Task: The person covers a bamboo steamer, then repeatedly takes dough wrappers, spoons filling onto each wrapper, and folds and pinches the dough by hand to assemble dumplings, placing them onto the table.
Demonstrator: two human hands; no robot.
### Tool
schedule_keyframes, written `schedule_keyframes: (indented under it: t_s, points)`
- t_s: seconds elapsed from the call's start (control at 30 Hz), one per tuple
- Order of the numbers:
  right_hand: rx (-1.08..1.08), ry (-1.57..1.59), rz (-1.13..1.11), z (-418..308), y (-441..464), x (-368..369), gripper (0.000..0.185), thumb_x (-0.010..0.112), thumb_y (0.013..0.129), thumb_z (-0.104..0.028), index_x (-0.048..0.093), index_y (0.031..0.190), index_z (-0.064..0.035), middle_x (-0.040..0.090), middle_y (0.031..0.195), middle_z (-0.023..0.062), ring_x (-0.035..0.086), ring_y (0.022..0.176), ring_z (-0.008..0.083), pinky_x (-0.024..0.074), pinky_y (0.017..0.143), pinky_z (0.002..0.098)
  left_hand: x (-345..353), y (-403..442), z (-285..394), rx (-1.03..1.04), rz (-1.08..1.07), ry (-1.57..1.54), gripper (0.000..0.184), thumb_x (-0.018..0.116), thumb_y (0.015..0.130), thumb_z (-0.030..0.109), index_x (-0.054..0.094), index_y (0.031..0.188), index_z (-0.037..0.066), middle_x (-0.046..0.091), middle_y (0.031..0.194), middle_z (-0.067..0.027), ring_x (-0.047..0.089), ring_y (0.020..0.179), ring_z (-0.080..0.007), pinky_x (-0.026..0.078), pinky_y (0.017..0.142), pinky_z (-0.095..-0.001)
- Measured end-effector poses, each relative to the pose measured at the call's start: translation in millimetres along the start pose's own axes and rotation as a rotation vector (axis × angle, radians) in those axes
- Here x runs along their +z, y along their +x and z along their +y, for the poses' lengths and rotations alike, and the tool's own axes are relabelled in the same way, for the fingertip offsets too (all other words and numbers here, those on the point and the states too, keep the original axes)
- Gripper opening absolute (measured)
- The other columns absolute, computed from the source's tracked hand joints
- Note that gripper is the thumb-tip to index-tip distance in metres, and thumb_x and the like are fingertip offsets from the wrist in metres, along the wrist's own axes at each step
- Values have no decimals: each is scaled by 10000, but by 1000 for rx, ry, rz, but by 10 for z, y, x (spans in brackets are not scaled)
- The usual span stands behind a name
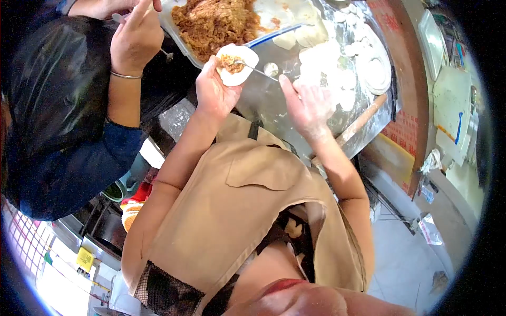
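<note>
My left hand (215, 94) cups a round white dough wrapper (236, 79) on its palm and fingers, with the thumb at its edge. A lump of orange-brown filling (230, 64) lies on the wrapper. My right hand (308, 105) grips the end of a thin metal spoon (258, 70), index finger along the handle. The spoon's tip touches the filling and its bowl is partly hidden there. A small whitish round piece (271, 69) is on the metal table just past the handle. Beyond my left hand stands a clear plastic tub (182, 45) heaped with minced filling (213, 23).
Flat dough wrappers (311, 34) and floury pieces lie on the metal worktop (269, 100). A wooden rolling pin (363, 118) rests beside my right forearm. At my left, a co-worker's hand (136, 45) with a bracelet holds a spoon. Shelves (453, 100) stand far right.
</note>
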State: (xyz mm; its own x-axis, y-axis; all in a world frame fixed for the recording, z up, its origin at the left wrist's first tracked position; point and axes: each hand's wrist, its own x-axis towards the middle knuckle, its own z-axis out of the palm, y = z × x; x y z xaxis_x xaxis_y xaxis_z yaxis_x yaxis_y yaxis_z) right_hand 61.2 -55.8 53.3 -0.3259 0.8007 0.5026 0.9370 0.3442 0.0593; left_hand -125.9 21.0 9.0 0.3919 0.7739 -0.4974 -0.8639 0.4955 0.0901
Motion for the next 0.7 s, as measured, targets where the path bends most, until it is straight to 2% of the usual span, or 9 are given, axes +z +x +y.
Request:
schedule_keyframes:
  t_s: [0.03, 0.17, 0.23, 0.3, 0.37, 0.43, 0.57, 0.67, 0.7]
  points:
    - [14, -28, 10, -39, -56, -10, 321, 671, 666, -77, 713, 972, -164, 526, 752, -63, 487, 607, 107, 343, 589, 267, 48, 8, -32, 23, 37, 29, 415, 275, 988, 257, 436, 1236, -35, 524, 1230, -181, 504, 1169, -317, 397, 1023, -462]
    - [120, -67, 0, -43, -266, -19, 313, 680, 675, -84, 715, 972, -174, 531, 753, -63, 491, 621, 106, 345, 607, 269, 80, 36, -85, -54, 26, 85, 425, 274, 983, 244, 415, 1233, -69, 515, 1225, -208, 498, 1173, -330, 389, 1031, -458]
    - [156, -86, 78, -1, -320, -24, 414, 632, 666, -107, 675, 1072, -174, 493, 785, -42, 493, 676, 122, 330, 616, 284, 96, 41, -87, -71, 42, 107, 440, 260, 991, 257, 405, 1254, -64, 495, 1261, -213, 475, 1201, -336, 374, 1044, -460]
    - [163, -99, 84, 22, -296, -76, 404, 638, 667, -105, 684, 1061, -181, 496, 788, -46, 489, 670, 121, 327, 614, 284, 99, 42, -81, -91, 61, 130, 455, 247, 999, 270, 395, 1276, -59, 475, 1298, -218, 452, 1229, -343, 360, 1057, -463]
    - [168, -110, 86, 33, -305, -84, 393, 644, 669, -102, 692, 1050, -189, 500, 791, -50, 485, 663, 121, 323, 611, 284, 74, 43, -74, -108, -41, 144, 468, 240, 1000, 280, 392, 1280, -63, 473, 1303, -220, 455, 1228, -342, 358, 1058, -460]
    - [73, -109, 52, 36, -345, -40, 366, 664, 675, -103, 703, 1028, -190, 511, 801, -57, 477, 651, 117, 327, 619, 286, 30, 49, -60, -134, -41, 113, 460, 253, 995, 274, 399, 1264, -69, 485, 1282, -218, 472, 1208, -335, 373, 1046, -457]
    - [57, -136, 79, 116, -379, -13, 333, 666, 706, -94, 698, 1026, -183, 523, 783, -54, 472, 631, 127, 334, 610, 294, -22, 70, -17, -133, 4, 76, 465, 267, 995, 292, 416, 1245, -71, 501, 1260, -216, 484, 1199, -320, 382, 1040, -452]
    - [182, 88, -35, 153, -249, -95, 297, 655, 737, -96, 690, 1023, -167, 546, 773, -31, 489, 623, 152, 348, 599, 310, -74, 109, 7, -120, 28, 100, 490, 247, 1000, 311, 399, 1291, -53, 483, 1300, -212, 467, 1220, -329, 356, 1058, -463]
    - [331, 269, -181, 126, -188, -144, 283, 647, 744, -98, 689, 1017, -159, 557, 773, -22, 500, 626, 166, 354, 595, 316, -85, 116, 9, -121, 32, 97, 490, 247, 1000, 311, 399, 1291, -53, 483, 1300, -212, 467, 1220, -329, 356, 1058, -463]
